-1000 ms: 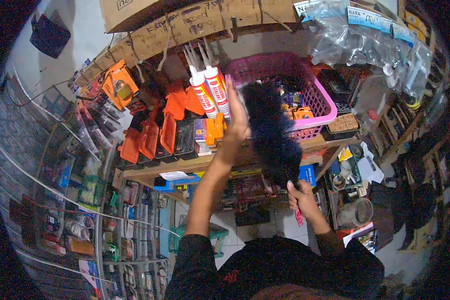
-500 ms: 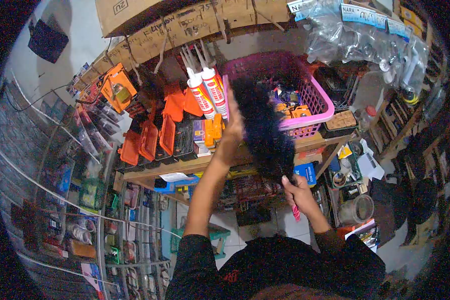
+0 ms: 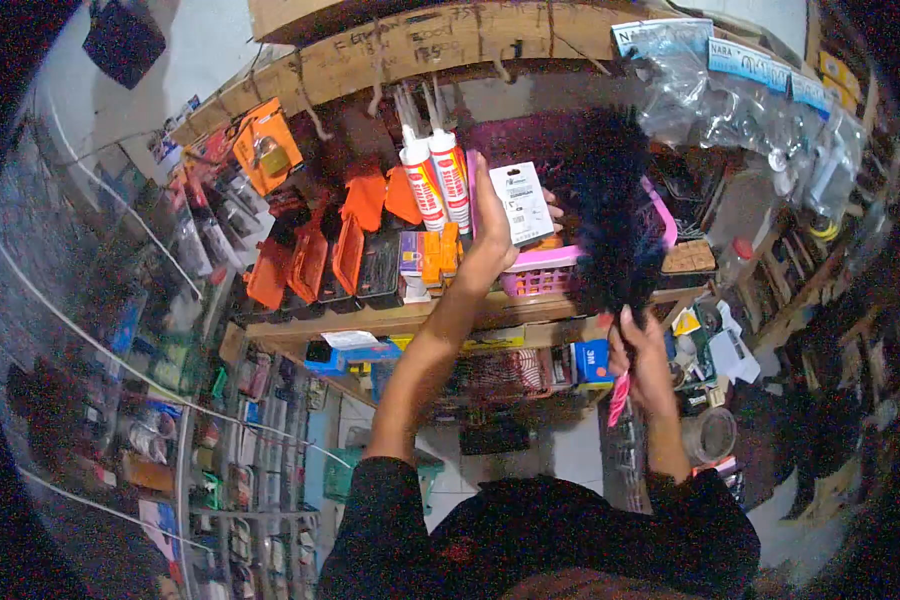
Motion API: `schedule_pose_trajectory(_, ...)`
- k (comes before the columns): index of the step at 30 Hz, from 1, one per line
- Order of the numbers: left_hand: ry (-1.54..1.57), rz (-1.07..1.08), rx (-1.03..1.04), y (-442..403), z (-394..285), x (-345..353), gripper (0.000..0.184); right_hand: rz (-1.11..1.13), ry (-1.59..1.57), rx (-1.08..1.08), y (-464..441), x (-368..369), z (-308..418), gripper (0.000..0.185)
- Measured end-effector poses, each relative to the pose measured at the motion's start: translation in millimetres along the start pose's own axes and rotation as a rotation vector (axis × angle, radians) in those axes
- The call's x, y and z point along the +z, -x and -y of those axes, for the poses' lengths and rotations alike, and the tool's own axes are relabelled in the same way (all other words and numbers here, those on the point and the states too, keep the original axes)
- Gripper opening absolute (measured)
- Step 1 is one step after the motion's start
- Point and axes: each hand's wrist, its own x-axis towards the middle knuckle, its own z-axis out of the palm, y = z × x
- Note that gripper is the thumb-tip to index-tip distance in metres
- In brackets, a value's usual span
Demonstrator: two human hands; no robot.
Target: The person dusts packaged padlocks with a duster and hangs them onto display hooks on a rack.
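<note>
My left hand grips a white hang-hole packet with small dark print, over the front rim of the pink plastic basket. Fingertips show past the packet's right edge. My right hand is wrapped round the pink handle of a black feather duster. The duster's fluffy head points up and covers the right part of the basket, so much of the contents is hidden.
Left of the basket stand silicone sealant tubes, small orange boxes and black bins with orange lids on a wooden shelf. Clear plastic bags hang at upper right. A glass display case stands at left.
The duster has swung right, away from my left hand, and my right hand has moved right with it. The white packet in my left hand now shows.
</note>
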Motion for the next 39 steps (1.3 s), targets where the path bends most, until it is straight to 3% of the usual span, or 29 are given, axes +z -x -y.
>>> schedule_pose_trajectory(1,-0.008,-0.033,-0.011,-4.2,4.2,-4.3,0.081,0.067,-0.020,0.040,-1.5,-1.8,22.5,0.025)
schedule_pose_trajectory(3,-0.023,-0.100,-0.032,-3.5,3.8,-3.4,0.082,0.280,-0.066,0.038,-15.5,-8.0,51.9,0.046)
schedule_pose_trajectory(5,-0.037,-0.093,0.009,-5.5,6.6,-6.7,0.081,0.321,0.037,-0.001,-29.3,-3.1,80.9,0.070)
schedule_pose_trajectory(7,-0.013,-0.110,0.045,-4.3,7.5,-7.7,0.079,0.345,0.204,0.024,-45.6,-1.3,106.9,0.075)
schedule_pose_trajectory(10,0.092,-0.147,0.106,1.9,4.9,-5.0,0.076,0.453,0.432,-0.056,-89.1,8.2,131.1,0.072)
schedule_pose_trajectory(11,0.113,-0.127,0.153,2.4,5.5,-6.0,0.076,0.390,0.448,0.030,-83.2,27.4,142.1,0.070)
schedule_pose_trajectory(13,0.156,-0.086,0.246,3.3,6.8,-10.5,0.075,0.421,0.663,-0.107,-138.1,12.7,127.9,0.061)
schedule_pose_trajectory(16,0.179,-0.089,0.277,30.9,-9.9,4.3,0.074,0.409,1.243,-0.224,-195.8,1.9,110.3,0.055)
schedule_pose_trajectory(19,0.178,-0.089,0.272,54.5,-30.6,2.2,0.064,0.404,1.320,-0.118,-153.4,42.3,114.1,0.053)
schedule_pose_trajectory(20,0.164,-0.126,0.297,67.6,-41.6,7.7,0.061,0.290,1.461,-0.437,-181.9,20.7,89.5,0.051)
schedule_pose_trajectory(23,0.051,-0.084,0.323,88.3,-63.0,-10.2,0.052,0.183,1.298,-0.943,-110.9,86.5,106.2,0.047)
schedule_pose_trajectory(25,-0.062,-0.034,0.330,109.8,-79.4,-12.6,0.050,0.453,0.993,-0.712,-59.1,135.6,119.6,0.046)
schedule_pose_trajectory(27,-0.103,-0.042,0.456,124.6,-85.1,-3.8,0.046,0.652,0.895,-0.585,-28.4,167.6,110.5,0.049)
schedule_pose_trajectory(29,-0.093,-0.033,0.565,139.8,-93.5,4.3,0.043,0.582,0.937,-0.994,-20.3,192.8,82.6,0.047)
schedule_pose_trajectory(32,-0.123,-0.023,0.788,165.1,-113.9,8.6,0.038,0.551,0.803,-1.051,-32.1,226.4,64.6,0.038)
schedule_pose_trajectory(35,-0.595,-0.131,0.946,204.6,-149.9,19.0,0.047,0.667,0.402,-0.899,-26.5,260.2,60.9,0.028)
schedule_pose_trajectory(36,-0.684,-0.225,0.932,216.0,-158.6,19.7,0.048,0.677,0.373,-0.672,-6.6,270.0,75.7,0.025)
schedule_pose_trajectory(39,-0.850,-0.397,0.883,239.3,-184.2,24.0,0.051,0.826,0.183,-0.567,-9.6,299.4,80.0,0.027)
